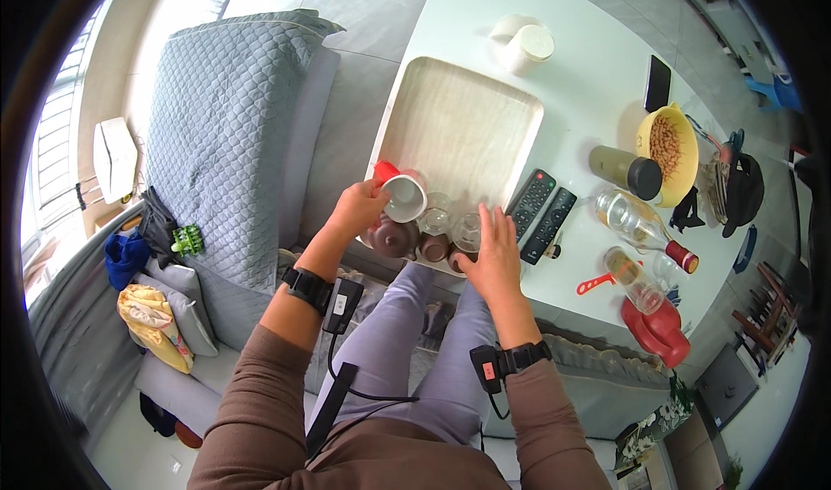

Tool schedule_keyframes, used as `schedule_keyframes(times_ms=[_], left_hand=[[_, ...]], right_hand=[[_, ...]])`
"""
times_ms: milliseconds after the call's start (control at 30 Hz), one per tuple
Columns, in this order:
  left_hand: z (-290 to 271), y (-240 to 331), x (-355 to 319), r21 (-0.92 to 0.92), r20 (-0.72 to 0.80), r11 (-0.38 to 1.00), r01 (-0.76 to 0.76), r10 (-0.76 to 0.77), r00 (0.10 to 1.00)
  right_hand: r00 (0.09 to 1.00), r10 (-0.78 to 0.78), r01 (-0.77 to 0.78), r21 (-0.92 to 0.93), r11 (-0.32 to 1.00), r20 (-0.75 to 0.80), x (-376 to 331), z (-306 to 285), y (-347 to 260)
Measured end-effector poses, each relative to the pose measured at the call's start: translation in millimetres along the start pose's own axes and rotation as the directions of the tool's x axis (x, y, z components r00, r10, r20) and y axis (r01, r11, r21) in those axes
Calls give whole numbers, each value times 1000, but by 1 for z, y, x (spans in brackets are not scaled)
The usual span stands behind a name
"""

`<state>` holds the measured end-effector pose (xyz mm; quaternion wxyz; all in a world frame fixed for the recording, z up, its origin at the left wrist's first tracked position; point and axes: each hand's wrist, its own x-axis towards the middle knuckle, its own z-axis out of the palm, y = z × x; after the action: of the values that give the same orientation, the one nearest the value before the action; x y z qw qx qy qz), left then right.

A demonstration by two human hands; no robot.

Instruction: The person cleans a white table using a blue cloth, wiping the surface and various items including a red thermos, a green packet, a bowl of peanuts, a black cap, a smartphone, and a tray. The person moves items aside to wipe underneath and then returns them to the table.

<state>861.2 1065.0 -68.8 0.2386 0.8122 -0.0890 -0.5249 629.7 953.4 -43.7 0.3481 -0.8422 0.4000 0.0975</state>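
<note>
My left hand (358, 208) is closed on a mug (405, 199) with a red handle and a white inside, tilted over the near left corner of a pale wooden tray (467, 109). Just below the mug sits a brown lidded teapot (394, 238). Beside it are a small brown cup (434, 248) and a clear glass (434, 216). My right hand (493, 254) has its fingers apart around another clear glass (467, 228) at the tray's near right corner. Its thumb is by a second small brown cup, partly hidden; whether it touches is unclear.
Two black remotes (538, 211) lie right of the tray. Farther right are a green bottle (615, 168), a yellow bowl (689, 157) of brown nuts, a clear glass bottle (632, 219) and a glass tumbler (634, 282). A white lidded container (528, 50) stands beyond the tray.
</note>
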Motion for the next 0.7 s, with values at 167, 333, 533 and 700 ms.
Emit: schedule_keyframes(times_ms=[167,333,533,700], left_hand=[[7,-11,13,501,-74,833,-234,310,948],[2,9,-6,170,-136,962,-215,239,961],[33,90,-37,82,-34,957,-279,282,959],[109,143,-26,13,105,935,-355,351,930]], right_hand=[[999,13,-11,53,999,-37,0,18,5],[987,-54,67,85,994,-153,1,30,16],[972,54,23,326,945,-227,-5,16,23],[885,267,-100,404,909,-381,-41,-25,63]])
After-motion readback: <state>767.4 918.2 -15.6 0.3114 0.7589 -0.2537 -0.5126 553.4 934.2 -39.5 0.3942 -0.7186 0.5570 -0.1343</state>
